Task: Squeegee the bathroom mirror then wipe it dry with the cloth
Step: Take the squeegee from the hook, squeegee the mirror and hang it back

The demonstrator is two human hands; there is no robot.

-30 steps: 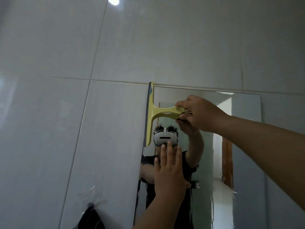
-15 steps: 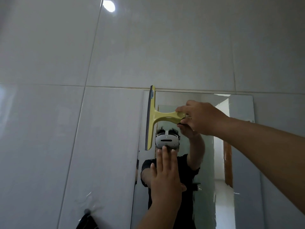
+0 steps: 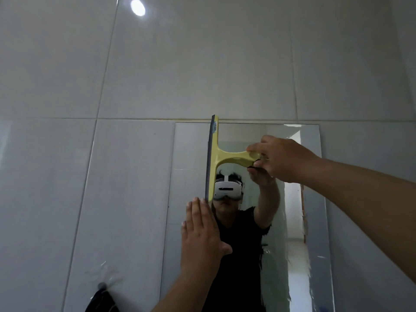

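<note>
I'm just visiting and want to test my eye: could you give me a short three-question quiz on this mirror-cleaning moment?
1. True or false: the right hand grips the handle of the yellow squeegee.
2. How is the squeegee blade turned? A) upright B) level C) lying flat on the tiles
3. Fill in: the left hand lies with straight fingers on the ____.

Key: 1 true. 2 A, the blade stands upright near the top edge of the mirror. 3 mirror.
</note>
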